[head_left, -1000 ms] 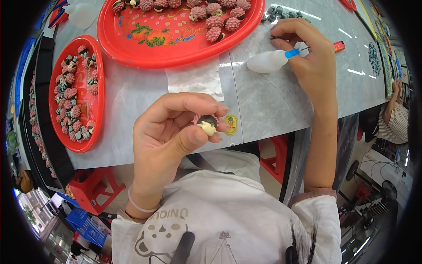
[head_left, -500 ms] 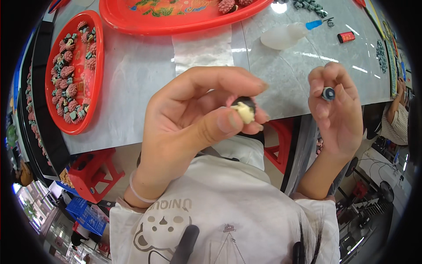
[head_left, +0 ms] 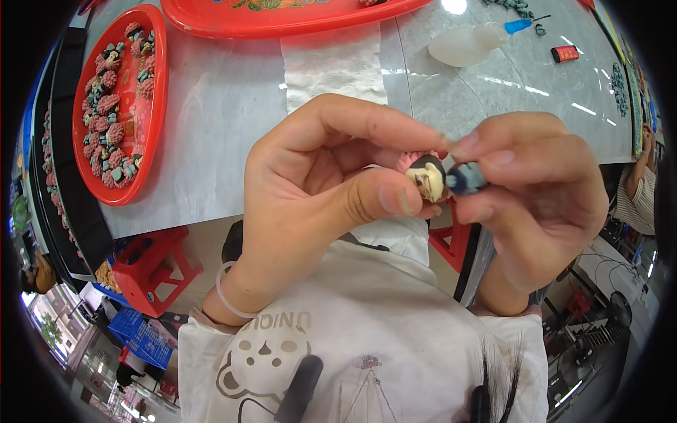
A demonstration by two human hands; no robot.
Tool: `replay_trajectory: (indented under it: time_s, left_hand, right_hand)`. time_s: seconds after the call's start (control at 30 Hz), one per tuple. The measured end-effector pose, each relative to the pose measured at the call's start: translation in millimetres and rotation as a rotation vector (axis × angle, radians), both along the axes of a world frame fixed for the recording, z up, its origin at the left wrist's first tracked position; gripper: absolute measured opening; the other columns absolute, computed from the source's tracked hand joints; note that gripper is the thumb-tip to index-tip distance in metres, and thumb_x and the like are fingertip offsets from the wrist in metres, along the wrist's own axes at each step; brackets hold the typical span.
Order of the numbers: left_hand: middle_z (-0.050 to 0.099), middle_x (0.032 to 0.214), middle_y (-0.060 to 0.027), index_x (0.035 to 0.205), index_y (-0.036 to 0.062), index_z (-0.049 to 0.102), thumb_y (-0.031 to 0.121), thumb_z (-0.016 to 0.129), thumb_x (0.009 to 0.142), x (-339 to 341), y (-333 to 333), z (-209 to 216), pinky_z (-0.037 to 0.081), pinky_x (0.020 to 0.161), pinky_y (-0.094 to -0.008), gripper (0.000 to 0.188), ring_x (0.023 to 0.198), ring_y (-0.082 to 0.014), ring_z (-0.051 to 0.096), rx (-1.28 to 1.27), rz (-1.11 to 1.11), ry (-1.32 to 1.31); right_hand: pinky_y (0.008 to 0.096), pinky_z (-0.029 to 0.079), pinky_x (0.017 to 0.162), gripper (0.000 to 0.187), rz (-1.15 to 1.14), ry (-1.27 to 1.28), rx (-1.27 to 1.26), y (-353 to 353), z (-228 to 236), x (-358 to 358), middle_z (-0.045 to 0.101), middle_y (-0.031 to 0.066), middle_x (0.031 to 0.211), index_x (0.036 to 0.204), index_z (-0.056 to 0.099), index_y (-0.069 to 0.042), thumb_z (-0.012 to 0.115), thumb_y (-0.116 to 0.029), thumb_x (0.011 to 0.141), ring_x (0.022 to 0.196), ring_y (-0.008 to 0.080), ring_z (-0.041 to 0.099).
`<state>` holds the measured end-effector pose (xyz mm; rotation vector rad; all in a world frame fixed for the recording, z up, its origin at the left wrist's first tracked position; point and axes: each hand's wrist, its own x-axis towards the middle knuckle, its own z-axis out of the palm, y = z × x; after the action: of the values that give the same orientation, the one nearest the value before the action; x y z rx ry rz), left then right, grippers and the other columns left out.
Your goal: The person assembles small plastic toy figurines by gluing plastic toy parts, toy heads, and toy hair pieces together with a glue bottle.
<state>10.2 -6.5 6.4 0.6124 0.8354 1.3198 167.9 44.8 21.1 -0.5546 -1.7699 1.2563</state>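
Between the thumb and fingers of my left hand [head_left: 317, 169] is a small figurine head [head_left: 427, 179], cream and black with a pink textured part behind it. My right hand [head_left: 546, 187] pinches a small blue-grey figurine piece [head_left: 467, 179] in its fingertips. That piece meets the cream side of the head or sits just beside it; whether they touch I cannot tell. Both hands are raised in front of my chest, near the table's front edge, with fingertips almost together. Fingers cover part of each piece.
An oval red tray [head_left: 159, 106] at the left holds several pink and blue-grey pieces. Another large red tray [head_left: 296, 28] stands at the back, above a white cloth [head_left: 331, 70]. A translucent squeeze bottle [head_left: 465, 48] with a blue tip lies beyond my right hand, near a small red object [head_left: 564, 54].
My right hand has moved left, bringing the blue-grey piece up to the figurine head. My left hand has shifted slightly right, and the head has turned a little in its fingers.
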Motion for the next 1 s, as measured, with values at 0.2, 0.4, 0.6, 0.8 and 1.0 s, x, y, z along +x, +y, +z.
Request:
replay_trajectory:
  time_s: [0.2,0.4,0.6,0.8,1.0]
  left_hand:
    - [0.052,0.079,-0.0067,0.088,-0.0006,0.051,0.032,0.07,0.063,-5.7,0.4,-6.3,0.043,0.062,-0.0197,0.045,0.072,-0.0106,0.052,0.086,-0.008,0.112]
    - [0.052,0.077,-0.0068,0.087,-0.0023,0.052,0.029,0.071,0.062,-12.8,4.9,-3.5,0.043,0.065,-0.02,0.044,0.069,-0.0105,0.051,0.158,-0.003,0.25]
    - [0.051,0.075,-0.0073,0.088,-0.0035,0.05,0.032,0.07,0.063,-17.7,12.4,9.7,0.041,0.058,-0.0191,0.048,0.064,-0.0118,0.05,0.126,0.117,0.33]
    - [0.054,0.098,-0.013,0.107,-0.0064,0.047,0.002,0.041,0.079,-112.1,20.2,42.4,0.041,0.075,-0.0244,0.03,0.083,-0.0136,0.053,0.144,0.481,1.181]
    - [0.054,0.096,-0.0088,0.102,-0.003,0.05,0.001,0.042,0.08,-110.0,87.3,54.2,0.041,0.074,-0.0217,0.023,0.085,-0.0123,0.053,0.514,-0.015,1.659]
  right_hand:
    - [0.0232,0.048,0.052,0.017,-0.075,-0.144,0.267,-0.4,7.8,-5.8,0.054,0.0214,0.079,0.077,0.051,0.003,0.061,0.008,0.064,0.063,0.018,0.057]
    - [0.0235,0.048,0.046,0.019,-0.092,-0.155,0.393,6.6,1.5,-11.9,0.055,0.0199,0.077,0.078,0.053,0.004,0.062,0.008,0.062,0.058,0.0196,0.057]
    - [0.0228,0.044,0.052,0.014,-0.099,-0.23,0.421,3.7,10.7,-18.2,0.052,0.0186,0.084,0.082,0.056,0.0,0.061,-0.006,0.071,0.069,0.0184,0.052]
    - [0.0224,0.036,0.06,0.034,-0.382,-0.009,0.249,17.5,-3.0,21.2,0.048,0.0095,0.088,0.096,0.054,0.001,0.051,-0.029,0.082,0.069,0.012,0.044]
    - [0.0233,0.037,0.075,0.027,-0.558,-0.07,-0.092,37.6,-17.1,19.5,0.051,0.0088,0.099,0.104,0.048,0.004,0.05,-0.004,0.079,0.084,0.012,0.046]
